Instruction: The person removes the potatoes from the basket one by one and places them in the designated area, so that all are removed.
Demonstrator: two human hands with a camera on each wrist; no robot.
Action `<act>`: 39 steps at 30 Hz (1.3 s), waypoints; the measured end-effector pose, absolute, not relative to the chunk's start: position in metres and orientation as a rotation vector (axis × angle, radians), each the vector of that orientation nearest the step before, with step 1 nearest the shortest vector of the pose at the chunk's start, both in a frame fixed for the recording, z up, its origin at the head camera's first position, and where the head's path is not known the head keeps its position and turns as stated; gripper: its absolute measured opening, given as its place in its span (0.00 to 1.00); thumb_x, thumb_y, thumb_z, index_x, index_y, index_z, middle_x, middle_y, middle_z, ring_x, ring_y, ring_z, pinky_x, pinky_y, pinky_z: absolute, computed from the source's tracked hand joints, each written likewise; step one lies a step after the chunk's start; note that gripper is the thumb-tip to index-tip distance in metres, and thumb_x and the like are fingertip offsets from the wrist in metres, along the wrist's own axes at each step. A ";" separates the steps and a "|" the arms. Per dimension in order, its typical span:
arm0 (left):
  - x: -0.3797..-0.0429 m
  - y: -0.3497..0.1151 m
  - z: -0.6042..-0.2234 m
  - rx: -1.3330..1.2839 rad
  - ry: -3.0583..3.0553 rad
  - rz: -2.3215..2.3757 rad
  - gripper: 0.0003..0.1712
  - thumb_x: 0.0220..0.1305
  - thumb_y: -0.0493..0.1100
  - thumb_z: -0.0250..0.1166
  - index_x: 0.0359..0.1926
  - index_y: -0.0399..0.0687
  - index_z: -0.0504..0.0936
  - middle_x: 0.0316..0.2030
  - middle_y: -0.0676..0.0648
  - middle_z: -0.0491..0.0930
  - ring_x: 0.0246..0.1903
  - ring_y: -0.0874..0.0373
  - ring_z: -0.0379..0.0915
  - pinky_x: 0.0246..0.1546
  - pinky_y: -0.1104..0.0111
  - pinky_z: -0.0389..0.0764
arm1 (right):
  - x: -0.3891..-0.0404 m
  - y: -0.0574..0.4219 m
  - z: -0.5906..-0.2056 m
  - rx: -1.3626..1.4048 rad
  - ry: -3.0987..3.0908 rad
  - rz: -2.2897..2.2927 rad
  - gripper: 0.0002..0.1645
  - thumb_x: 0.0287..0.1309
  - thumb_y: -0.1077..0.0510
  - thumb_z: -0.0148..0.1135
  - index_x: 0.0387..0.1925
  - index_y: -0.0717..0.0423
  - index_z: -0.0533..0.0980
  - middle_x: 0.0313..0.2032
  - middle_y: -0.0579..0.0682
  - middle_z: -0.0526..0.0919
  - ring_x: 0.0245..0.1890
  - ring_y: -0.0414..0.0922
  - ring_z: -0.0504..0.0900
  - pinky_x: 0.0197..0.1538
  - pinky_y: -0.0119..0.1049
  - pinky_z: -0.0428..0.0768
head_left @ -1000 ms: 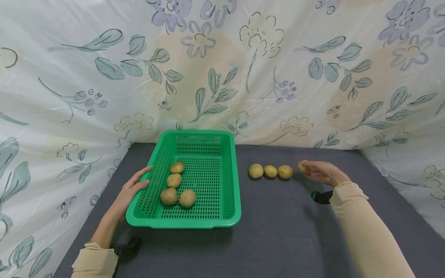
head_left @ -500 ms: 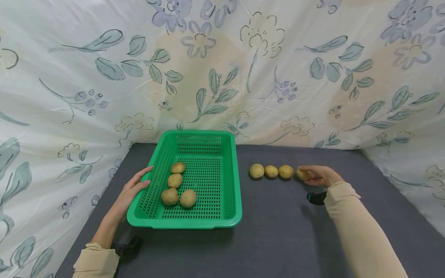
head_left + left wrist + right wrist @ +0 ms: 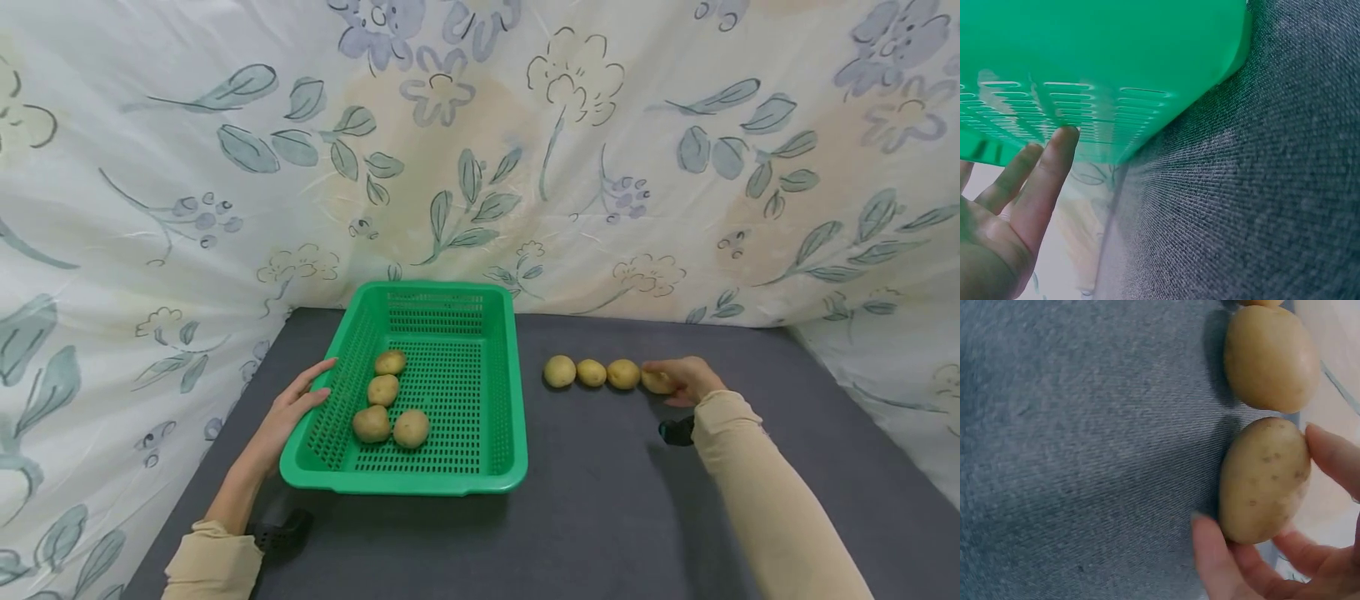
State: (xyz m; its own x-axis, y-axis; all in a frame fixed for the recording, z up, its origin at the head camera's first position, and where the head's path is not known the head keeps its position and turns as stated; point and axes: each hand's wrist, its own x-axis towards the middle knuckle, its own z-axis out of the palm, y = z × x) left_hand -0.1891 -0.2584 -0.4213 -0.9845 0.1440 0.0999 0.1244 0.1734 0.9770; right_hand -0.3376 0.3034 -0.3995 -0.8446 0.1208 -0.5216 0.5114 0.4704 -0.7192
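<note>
My right hand (image 3: pixel 686 379) holds a spotted, oval potato (image 3: pixel 1266 481) on the dark table. It is at the right end of a row, close beside the nearest potato (image 3: pixel 623 374). In the right wrist view, fingertips lie at both sides of the held potato. A green plastic basket (image 3: pixel 405 482) stands to the left, with several potatoes in its left half. My left hand (image 3: pixel 288 412) rests at its left rim, fingertips over the edge. Straight fingers (image 3: pixel 1047 178) of that hand lie against the slotted outer wall in the left wrist view.
Two more potatoes, one small (image 3: pixel 591 372) and one round (image 3: pixel 559 371), continue the row toward the basket. A dark cloth (image 3: pixel 585 500) covers the table. Behind and at the sides hangs a flower-patterned curtain (image 3: pixel 480 167).
My right hand has moved left with its potato and brought it down beside the row's right end. My left hand stays at the basket rim.
</note>
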 end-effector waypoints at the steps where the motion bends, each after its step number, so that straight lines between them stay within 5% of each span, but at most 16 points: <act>1: -0.189 -0.258 -0.421 0.271 2.399 1.988 0.32 0.76 0.50 0.45 0.75 0.49 0.49 0.72 0.37 0.37 0.62 0.42 0.55 0.44 0.70 0.77 | -0.338 0.304 -0.401 0.508 2.344 -1.309 0.56 0.62 0.46 0.58 0.69 0.78 0.38 0.67 0.76 0.48 0.64 0.63 0.61 0.51 0.45 0.77; 9: -0.189 -0.259 -0.421 0.273 2.337 2.031 0.32 0.76 0.50 0.45 0.75 0.49 0.48 0.70 0.34 0.43 0.50 0.64 0.70 0.43 0.67 0.79 | -0.337 0.311 -0.408 0.335 2.440 -1.369 0.43 0.69 0.43 0.46 0.69 0.72 0.51 0.66 0.74 0.50 0.64 0.64 0.59 0.56 0.49 0.73; 15: -0.188 -0.259 -0.421 0.279 2.332 2.029 0.32 0.76 0.50 0.44 0.75 0.50 0.48 0.70 0.34 0.43 0.50 0.64 0.71 0.42 0.67 0.79 | -0.334 0.318 -0.407 0.326 2.344 -1.430 0.45 0.71 0.44 0.42 0.70 0.75 0.41 0.66 0.75 0.49 0.62 0.62 0.64 0.51 0.40 0.78; 23: -0.188 -0.259 -0.421 0.298 2.287 2.063 0.31 0.77 0.49 0.44 0.75 0.51 0.48 0.69 0.33 0.45 0.50 0.64 0.71 0.42 0.66 0.79 | -0.332 0.320 -0.405 0.417 2.231 -1.491 0.47 0.71 0.46 0.43 0.69 0.78 0.36 0.59 0.76 0.56 0.38 0.46 0.78 0.49 0.40 0.79; 28: -0.188 -0.259 -0.421 0.296 2.286 2.056 0.32 0.77 0.50 0.44 0.75 0.51 0.47 0.69 0.33 0.45 0.50 0.64 0.72 0.42 0.66 0.79 | -0.332 0.318 -0.404 0.413 2.255 -1.468 0.47 0.71 0.46 0.43 0.69 0.78 0.36 0.59 0.76 0.56 0.37 0.46 0.79 0.49 0.40 0.79; 35: -0.188 -0.258 -0.420 0.281 2.294 2.047 0.32 0.77 0.50 0.44 0.75 0.50 0.47 0.69 0.33 0.45 0.50 0.64 0.71 0.42 0.66 0.79 | -0.332 0.320 -0.406 0.312 2.246 -1.472 0.46 0.71 0.48 0.46 0.69 0.77 0.38 0.63 0.76 0.52 0.50 0.50 0.73 0.52 0.40 0.77; 39: -0.188 -0.258 -0.420 0.275 2.312 2.032 0.32 0.77 0.50 0.44 0.75 0.50 0.47 0.70 0.33 0.44 0.50 0.65 0.71 0.42 0.66 0.79 | -0.332 0.320 -0.405 0.294 2.272 -1.458 0.45 0.69 0.49 0.51 0.69 0.77 0.45 0.57 0.70 0.61 0.39 0.41 0.77 0.48 0.38 0.79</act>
State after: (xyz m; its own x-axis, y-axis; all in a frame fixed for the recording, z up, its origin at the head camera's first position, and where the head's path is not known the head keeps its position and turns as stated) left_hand -0.1877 -0.2577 -0.4196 -0.9829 0.1667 0.0782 0.0990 0.1204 0.9878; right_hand -0.3319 0.3203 -0.4054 -0.8881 -0.0490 -0.4569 0.3950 0.4268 -0.8135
